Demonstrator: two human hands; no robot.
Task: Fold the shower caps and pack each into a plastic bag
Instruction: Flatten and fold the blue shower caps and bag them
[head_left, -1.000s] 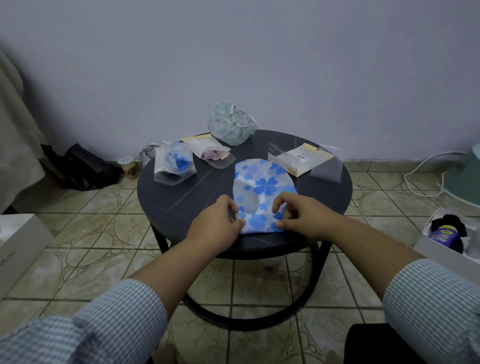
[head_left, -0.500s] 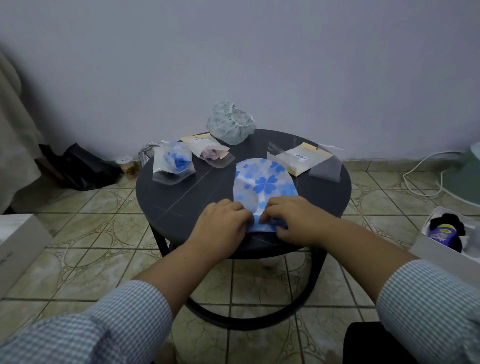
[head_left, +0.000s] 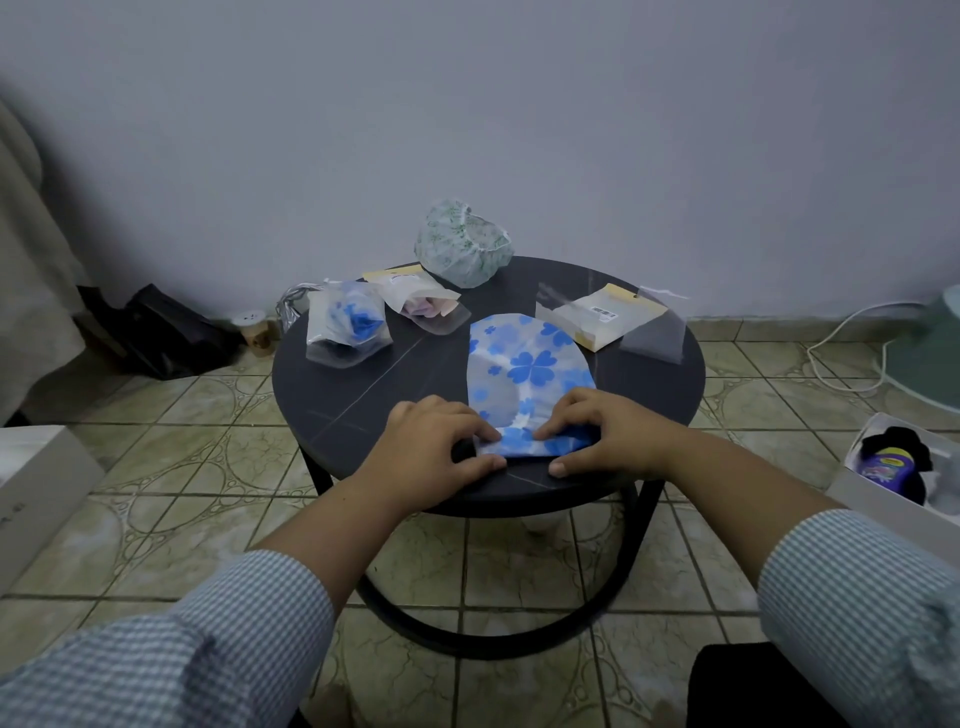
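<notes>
Writing: a white label with a barcode on the flat packet (head_left: 602, 315) at the desk's far right, print too small to read (same for the bottle (head_left: 889, 464) in the box on the floor).
Blue cap: the blue-flowered shower cap (head_left: 530, 371) lies flat on the round dark desk (head_left: 363, 395), near side doubled over into a narrow band right by the near edge.
Left hand: left hand (head_left: 434, 452) here, fingers curled down onto the band's left end, thumb at its near edge, pinching.
Right hand: right hand (head_left: 605, 439) mirrors it, fingers bent over the band's right end, thumb on the desk just below.
Count, caps: three loose or bagged in view, blue one being folded, green-patterned cap (head_left: 462, 241) puffed up at the far edge, one blue cap in a bag (head_left: 347, 330).
Count, bags: a second filled bag (head_left: 423, 304) beside it, one empty clear bag (head_left: 652, 332) overhanging the right rim.
Room: bare dark top left of the hands.
</notes>
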